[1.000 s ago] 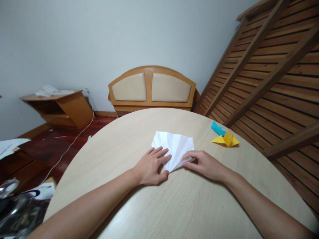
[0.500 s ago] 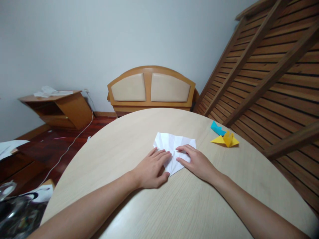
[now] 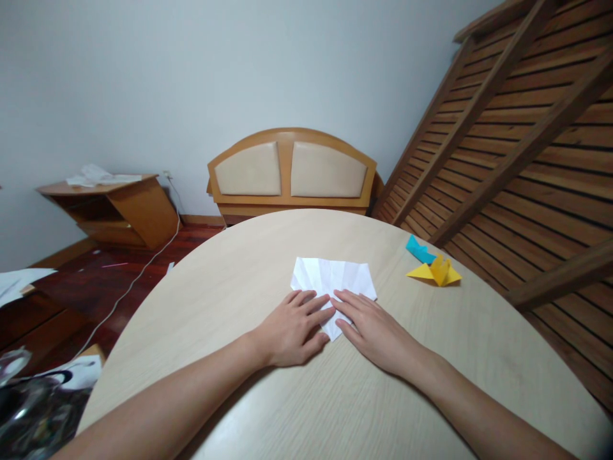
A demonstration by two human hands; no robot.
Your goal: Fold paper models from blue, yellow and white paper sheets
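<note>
A creased white paper (image 3: 332,278), folded into a fan-like shape, lies flat on the round light-wood table (image 3: 335,396). My left hand (image 3: 292,326) rests palm down on the paper's near left part, fingers spread. My right hand (image 3: 371,329) lies flat on its near right part, fingertips almost touching those of the left hand. Both hands press the paper against the table; neither grips it.
A yellow folded paper figure (image 3: 435,271) and a blue one (image 3: 419,249) sit at the table's right edge. Behind the table stand a padded wooden headboard (image 3: 292,169) and a slatted wooden frame (image 3: 517,128). A low wooden stand (image 3: 115,204) and a white cable (image 3: 129,287) are on the floor at left.
My right hand folded the paper's right flap inward, then moved left onto the paper and flattened beside the left hand. The left hand has barely moved.
</note>
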